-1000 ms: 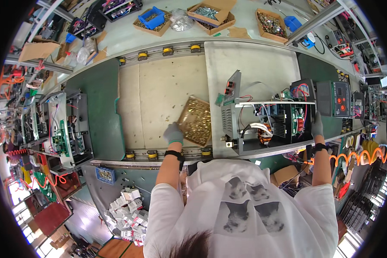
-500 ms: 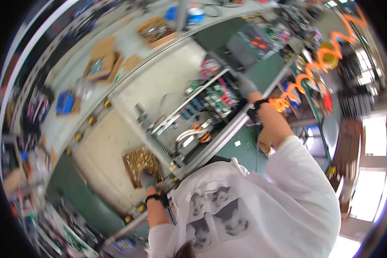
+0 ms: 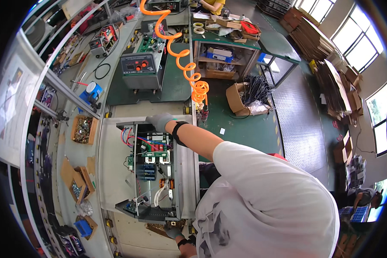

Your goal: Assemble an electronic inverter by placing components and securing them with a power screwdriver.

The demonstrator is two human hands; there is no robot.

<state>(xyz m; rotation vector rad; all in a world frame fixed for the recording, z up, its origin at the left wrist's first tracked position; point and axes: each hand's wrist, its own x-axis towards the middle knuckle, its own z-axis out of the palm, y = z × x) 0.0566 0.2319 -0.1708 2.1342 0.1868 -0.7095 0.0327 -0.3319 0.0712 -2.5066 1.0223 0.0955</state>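
Note:
An open grey metal chassis point(image 3: 185, 172) lies on the conveyor bench, with circuit boards point(image 3: 152, 148) and red and blue wires inside. My right hand point(image 3: 159, 121), in a grey glove with a black wristband, grips the chassis's far end, arm stretched across it. My left hand point(image 3: 174, 232), also gloved, is at the near end of the chassis, beside a gold-coloured bag point(image 3: 159, 228). My shoulder partly hides the left hand, so its grip is unclear.
A closed grey unit with red knobs point(image 3: 142, 69) stands past the chassis. An orange coiled hose point(image 3: 185, 56) hangs above. Cardboard trays of small parts point(image 3: 82, 129) and a blue box point(image 3: 84, 228) lie left. A green workbench point(image 3: 262, 41), a carton of cables point(image 3: 249, 96) and another person point(image 3: 361, 198) are right.
My head has swung to the right, so the bench now runs up the picture. Both hands stay at the two ends of the chassis; the left has left the top of the gold bag.

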